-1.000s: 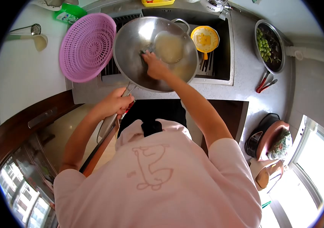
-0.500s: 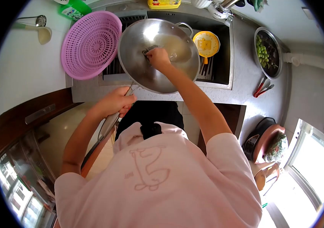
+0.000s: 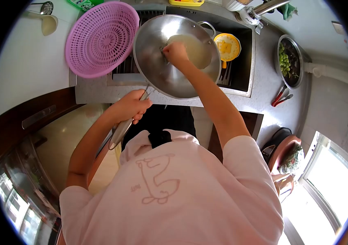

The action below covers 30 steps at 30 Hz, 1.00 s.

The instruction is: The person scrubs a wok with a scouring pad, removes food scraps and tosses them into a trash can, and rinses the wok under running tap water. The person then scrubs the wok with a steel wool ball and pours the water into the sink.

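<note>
wok (image 3: 149,67) w/ cloudy water (image 3: 200,53) is held over sink (image 3: 245,65), handle (image 3: 121,132) gripped in l hand (image 3: 131,108); small dark pad (image 3: 163,49), mostly hidden, is clutched in r hand (image 3: 176,53) inside wok; purple basket (image 3: 102,38) is seen just l of wok, yellow pan (image 3: 229,49) in sink to its r

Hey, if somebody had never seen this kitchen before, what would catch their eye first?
Probably the big shiny wok over the sink, with the right hand inside it and the left hand gripping its long handle. Next, likely the bright pink basket left of the wok, then the small yellow dish just right of it.
</note>
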Motion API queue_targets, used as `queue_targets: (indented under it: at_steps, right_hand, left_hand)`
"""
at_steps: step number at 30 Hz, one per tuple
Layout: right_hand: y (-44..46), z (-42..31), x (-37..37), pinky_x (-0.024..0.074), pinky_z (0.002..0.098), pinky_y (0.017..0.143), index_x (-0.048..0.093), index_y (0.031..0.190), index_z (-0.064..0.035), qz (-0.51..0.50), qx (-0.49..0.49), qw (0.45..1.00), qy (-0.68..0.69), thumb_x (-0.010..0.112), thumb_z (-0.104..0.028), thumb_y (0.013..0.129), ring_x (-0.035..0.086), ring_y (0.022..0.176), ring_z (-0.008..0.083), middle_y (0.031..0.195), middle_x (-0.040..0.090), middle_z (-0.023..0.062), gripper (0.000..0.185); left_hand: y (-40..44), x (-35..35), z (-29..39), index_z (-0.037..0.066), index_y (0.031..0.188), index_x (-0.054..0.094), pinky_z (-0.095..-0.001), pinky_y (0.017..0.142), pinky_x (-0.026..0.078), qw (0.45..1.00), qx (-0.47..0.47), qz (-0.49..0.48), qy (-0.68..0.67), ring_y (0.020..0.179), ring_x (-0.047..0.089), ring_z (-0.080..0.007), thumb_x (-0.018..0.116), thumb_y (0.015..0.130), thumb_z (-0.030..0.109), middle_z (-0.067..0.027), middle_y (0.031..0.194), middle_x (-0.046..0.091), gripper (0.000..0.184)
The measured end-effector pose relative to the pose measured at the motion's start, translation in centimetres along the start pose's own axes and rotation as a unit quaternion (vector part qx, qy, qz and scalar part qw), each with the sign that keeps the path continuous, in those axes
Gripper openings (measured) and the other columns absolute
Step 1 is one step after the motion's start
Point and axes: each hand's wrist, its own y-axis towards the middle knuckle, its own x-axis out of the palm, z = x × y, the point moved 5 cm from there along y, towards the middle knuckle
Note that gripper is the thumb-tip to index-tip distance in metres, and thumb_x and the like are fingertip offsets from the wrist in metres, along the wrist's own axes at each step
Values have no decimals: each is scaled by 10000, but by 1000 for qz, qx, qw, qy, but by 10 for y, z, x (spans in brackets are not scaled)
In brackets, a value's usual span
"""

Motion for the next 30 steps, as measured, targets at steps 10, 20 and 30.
queue_targets:
  at_steps: [10,20,30]
  right_hand:
    - [16,44,-4,527,434,788,730,820,-83,66,58,995,-49,613,-156,821,653,879,356,880,683,159,137]
    - [-42,83,-61,519,379,818,553,1241,-50,-65,110,990,-52,685,-179,797,661,910,316,914,680,172,481]
    - [-106,144,-146,528,395,660,602,1140,-8,128,124,980,-87,741,-282,763,683,772,287,784,689,162,486]
  left_hand:
    - [2,1,2,56,821,414,-262,403,402,1000,-10,18,-4,438,394,-64,542,915,159,3,624,422,189]
    - [0,8,9,79,842,414,-255,389,353,1000,1,15,4,419,338,-56,529,917,150,33,567,374,154]
    - [-4,13,17,91,876,416,-245,376,336,1000,-14,6,2,425,325,-40,529,923,163,54,574,357,142]
